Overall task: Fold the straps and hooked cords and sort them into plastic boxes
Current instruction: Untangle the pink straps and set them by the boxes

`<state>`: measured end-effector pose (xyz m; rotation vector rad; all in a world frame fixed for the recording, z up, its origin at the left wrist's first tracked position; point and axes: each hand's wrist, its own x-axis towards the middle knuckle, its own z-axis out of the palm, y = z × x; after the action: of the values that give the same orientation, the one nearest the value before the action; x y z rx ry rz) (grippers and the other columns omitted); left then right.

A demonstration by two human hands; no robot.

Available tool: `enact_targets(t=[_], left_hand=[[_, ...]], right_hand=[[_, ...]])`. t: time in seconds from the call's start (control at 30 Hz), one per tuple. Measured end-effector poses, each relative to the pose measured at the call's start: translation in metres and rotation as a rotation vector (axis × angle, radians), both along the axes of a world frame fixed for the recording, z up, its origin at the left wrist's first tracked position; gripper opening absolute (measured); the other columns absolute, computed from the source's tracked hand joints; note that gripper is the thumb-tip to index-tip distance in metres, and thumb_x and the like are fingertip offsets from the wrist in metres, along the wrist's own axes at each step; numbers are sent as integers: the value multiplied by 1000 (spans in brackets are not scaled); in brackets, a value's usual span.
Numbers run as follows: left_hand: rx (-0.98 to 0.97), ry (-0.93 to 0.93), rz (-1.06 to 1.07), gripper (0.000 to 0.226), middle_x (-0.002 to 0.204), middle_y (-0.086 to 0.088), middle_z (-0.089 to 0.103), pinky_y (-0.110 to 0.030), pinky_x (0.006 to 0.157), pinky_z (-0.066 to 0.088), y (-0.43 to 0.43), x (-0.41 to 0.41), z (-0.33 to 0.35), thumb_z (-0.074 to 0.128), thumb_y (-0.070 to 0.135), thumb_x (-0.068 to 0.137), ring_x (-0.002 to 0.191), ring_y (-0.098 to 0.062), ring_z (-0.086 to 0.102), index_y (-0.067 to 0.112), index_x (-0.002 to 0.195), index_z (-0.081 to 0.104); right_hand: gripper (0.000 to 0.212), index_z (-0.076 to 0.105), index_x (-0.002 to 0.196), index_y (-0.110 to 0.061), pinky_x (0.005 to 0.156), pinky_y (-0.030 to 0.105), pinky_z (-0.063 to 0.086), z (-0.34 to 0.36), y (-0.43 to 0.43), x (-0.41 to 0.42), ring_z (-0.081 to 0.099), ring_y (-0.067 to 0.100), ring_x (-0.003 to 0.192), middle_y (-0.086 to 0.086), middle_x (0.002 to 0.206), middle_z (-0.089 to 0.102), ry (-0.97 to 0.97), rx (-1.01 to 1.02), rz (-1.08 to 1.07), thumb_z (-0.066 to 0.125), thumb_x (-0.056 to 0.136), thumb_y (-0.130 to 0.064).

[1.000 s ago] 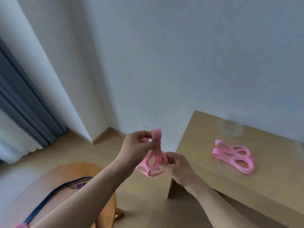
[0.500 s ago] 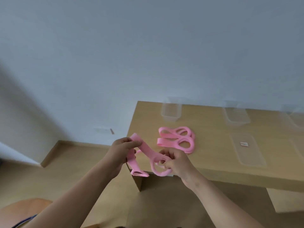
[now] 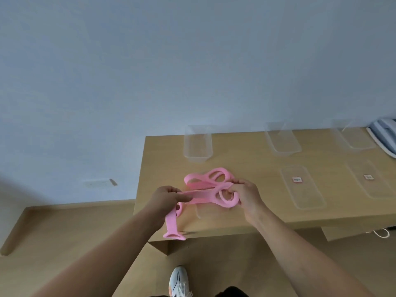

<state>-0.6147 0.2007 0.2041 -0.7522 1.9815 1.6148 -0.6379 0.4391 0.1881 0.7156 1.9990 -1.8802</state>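
Fingers point(image 3: 184, 197): clamped on long pink rubbery strap point(image 3: 203, 195), left hand point(image 3: 166, 197) mid-length, right hand point(image 3: 246, 195) at looped end.
Wooden table point(image 3: 246, 219): now under hands, formerly ahead.
Clear plastic boxes point(image 3: 198, 156): along far edge.
Strap: drawn flat beside second pink strap point(image 3: 201, 181); fold unfinished.

a pink strap point(image 3: 203, 196) with looped ends spans the worktop's point(image 3: 162, 159) near left corner, one end hanging past the near edge. a second strap point(image 3: 199, 182), folded, lies just behind; clear boxes point(image 3: 198, 144) line the far edge.

pink strap point(image 3: 203, 195), tan table point(image 3: 267, 211)
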Motion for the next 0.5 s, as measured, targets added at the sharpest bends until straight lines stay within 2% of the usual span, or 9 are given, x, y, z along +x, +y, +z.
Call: enact_targets(t=[0.13, 0.23, 0.3, 0.37, 0.43, 0.47, 0.5], left_hand=[[-17, -47, -83, 35, 86, -11, 68, -27, 57, 47, -5, -21, -5, 87, 14, 77, 62, -20, 58, 5, 104, 68], [-60, -32, -158, 23, 91, -14, 71, -30, 58, 52, -14, -31, 0, 79, 8, 84, 65, -23, 64, 9, 104, 67], [-28, -5, -222, 22, 96, -16, 71, -31, 57, 58, -18, -36, 9, 73, 0, 86, 65, -23, 70, 12, 104, 68], [40, 13, -305, 31, 105, -18, 69, -32, 64, 61, -17, -40, 24, 74, -7, 82, 75, -27, 74, 12, 107, 71], [110, 23, -378, 41, 110, -17, 69, -32, 71, 62, -12, -45, 42, 76, -13, 77, 91, -32, 73, 12, 109, 73], [168, 29, -391, 44, 109, -17, 70, -30, 71, 62, -9, -47, 50, 76, -16, 74, 93, -32, 73, 10, 109, 74], [238, 40, -389, 46, 108, -17, 72, -30, 71, 61, -6, -50, 57, 75, -20, 73, 92, -32, 74, 9, 109, 74]], right_hand=[[31, 75, 85, -16, 67, 29, 51, -17, -8, -29, 65, 19, 78, 2, 86, 72, -48, 196, 117, 55, 76, 7], [36, 74, 85, -21, 73, 32, 56, -28, -13, -48, 68, 20, 85, 1, 94, 73, -25, 384, 190, 51, 81, 5], [35, 73, 97, -20, 78, 32, 56, -30, -12, -56, 66, 19, 90, 2, 105, 72, -19, 497, 260, 50, 83, 2], [42, 67, 117, -21, 87, 30, 51, -25, -14, -56, 62, 23, 105, 2, 118, 67, 22, 664, 348, 50, 84, -1], [46, 67, 117, -22, 86, 25, 48, -15, -18, -50, 59, 21, 110, -7, 111, 65, 208, 789, 330, 53, 79, 1], [43, 69, 111, -23, 83, 22, 48, -10, -20, -47, 60, 19, 107, -13, 103, 65, 295, 762, 310, 56, 78, 0], [34, 70, 106, -23, 83, 22, 49, -4, -22, -44, 62, 18, 104, -14, 98, 67, 310, 625, 298, 60, 79, -4]])
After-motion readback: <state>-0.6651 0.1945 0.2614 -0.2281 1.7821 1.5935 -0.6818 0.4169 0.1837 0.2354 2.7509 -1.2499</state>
